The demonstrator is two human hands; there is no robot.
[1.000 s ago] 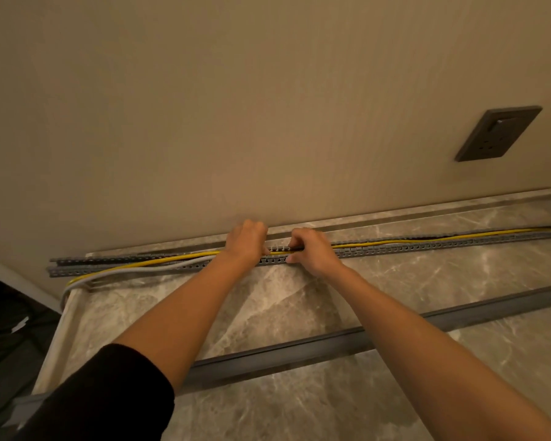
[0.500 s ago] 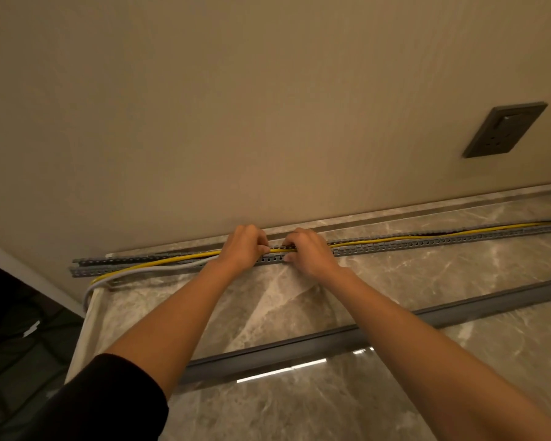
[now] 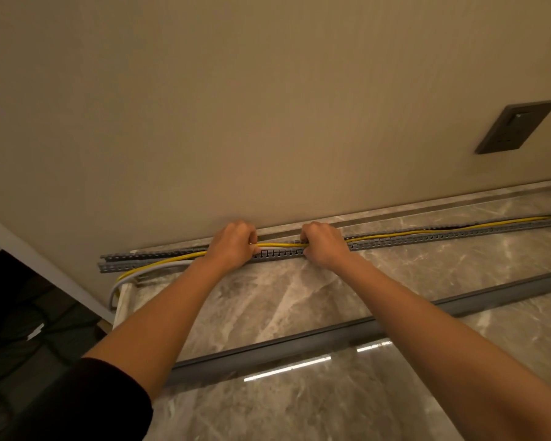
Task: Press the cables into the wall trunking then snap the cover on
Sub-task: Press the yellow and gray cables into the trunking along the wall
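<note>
A long grey slotted trunking (image 3: 427, 238) lies along the foot of the wall on the marble surface. A yellow cable (image 3: 280, 245) and a grey cable (image 3: 159, 267) run along it; at the left end both curl out and drop over the edge. My left hand (image 3: 233, 245) and my right hand (image 3: 323, 245) sit on the trunking a short gap apart, fingers curled over the cables. The grey trunking cover (image 3: 299, 345) lies loose on the marble, nearer to me, under my forearms.
A dark wall socket (image 3: 514, 127) is on the beige wall at the right. The marble surface (image 3: 299, 297) ends at its left edge, beyond which is a dark drop with dim objects.
My two hands have moved apart along the trunking, left hand leftward and right hand rightward, baring a stretch of yellow cable and slots between them. The view has shifted slightly.
</note>
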